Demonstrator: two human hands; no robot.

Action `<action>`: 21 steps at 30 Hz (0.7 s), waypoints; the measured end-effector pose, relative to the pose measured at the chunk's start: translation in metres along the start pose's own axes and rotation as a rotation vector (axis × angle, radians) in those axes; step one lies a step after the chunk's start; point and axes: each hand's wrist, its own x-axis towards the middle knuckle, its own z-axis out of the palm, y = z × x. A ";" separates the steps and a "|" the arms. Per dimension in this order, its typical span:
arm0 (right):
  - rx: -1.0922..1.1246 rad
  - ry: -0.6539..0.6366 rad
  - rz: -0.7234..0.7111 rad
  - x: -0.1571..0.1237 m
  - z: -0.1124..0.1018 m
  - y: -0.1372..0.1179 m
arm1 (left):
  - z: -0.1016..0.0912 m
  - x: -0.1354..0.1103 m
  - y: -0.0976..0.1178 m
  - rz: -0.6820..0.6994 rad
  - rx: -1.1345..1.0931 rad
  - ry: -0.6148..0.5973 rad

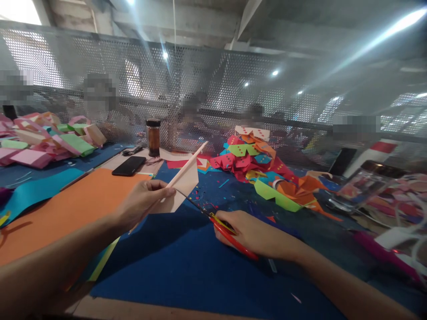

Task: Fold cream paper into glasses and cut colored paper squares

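Left hand (143,202) pinches folded paper (183,180): light, floppy, I'd grip nr cut; right hand (255,233) closed round red scissors (233,240).

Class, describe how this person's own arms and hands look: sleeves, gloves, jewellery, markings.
Both are bare. The left hand and left forearm show no sleeve, glove, watch or bracelet up to the picture's edge. The same goes for the right hand and right forearm. No ring or marking shows on either, though fine detail is blurred.
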 end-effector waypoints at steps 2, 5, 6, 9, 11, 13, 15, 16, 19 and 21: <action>0.008 -0.026 0.001 -0.001 -0.003 0.000 | -0.001 0.001 0.000 0.020 0.015 0.008; 0.041 -0.082 -0.019 -0.005 -0.013 0.002 | -0.002 0.001 0.003 0.048 0.024 0.016; 0.046 -0.104 -0.022 -0.007 -0.018 0.003 | -0.002 0.000 0.004 0.052 0.023 0.018; 0.004 -0.159 0.002 -0.016 -0.039 0.008 | -0.004 -0.001 0.007 0.049 0.016 0.030; -0.054 -0.162 0.035 -0.022 -0.053 0.013 | -0.006 -0.001 0.009 0.054 -0.004 0.027; -0.131 -0.109 0.077 -0.022 -0.065 0.020 | -0.007 -0.001 0.010 0.065 -0.028 0.016; -0.224 -0.046 0.150 -0.015 -0.072 0.027 | -0.009 -0.001 0.011 0.068 -0.053 0.004; -0.315 0.031 0.187 -0.008 -0.073 0.031 | -0.010 -0.001 0.011 0.065 -0.062 -0.002; -0.527 0.187 0.247 0.024 -0.075 0.039 | -0.012 0.000 0.010 0.050 -0.085 -0.035; -0.533 0.205 0.249 0.054 -0.075 0.042 | -0.013 0.000 0.008 0.041 -0.090 -0.053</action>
